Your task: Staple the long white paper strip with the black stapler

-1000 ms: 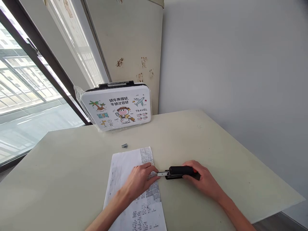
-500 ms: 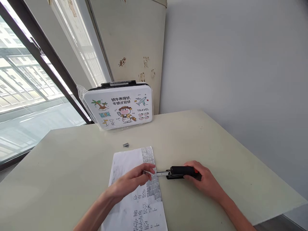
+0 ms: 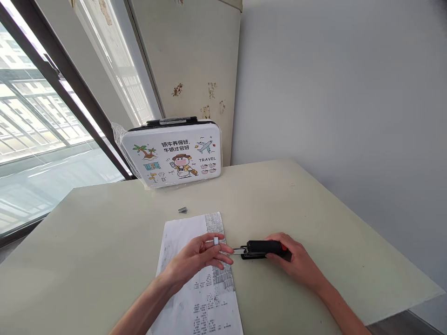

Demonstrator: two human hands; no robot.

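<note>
My right hand [image 3: 293, 256] is closed around the rear of a black stapler [image 3: 263, 246] lying on the table. A narrow metal magazine tray [image 3: 238, 251] sticks out of the stapler's left end. Over the printed paper [image 3: 185, 228], my left hand [image 3: 199, 253] pinches a small, pale strip of staples [image 3: 215, 241] between its fingers. The other fingers of that hand point right and partly cover the tray's tip. Just beyond the paper's far edge lie a few short grey staple strips [image 3: 182, 210].
A white cartoon-printed case [image 3: 160, 172] in clear plastic wrap stands at the back of the pale table [image 3: 87, 260]. A grey wall [image 3: 331, 93] rises behind the right side. At the left is a dark-framed window [image 3: 66, 102].
My left hand has turned and its fingers have spread further right, bringing the staple strip into view. My right hand and the stapler have hardly moved.
</note>
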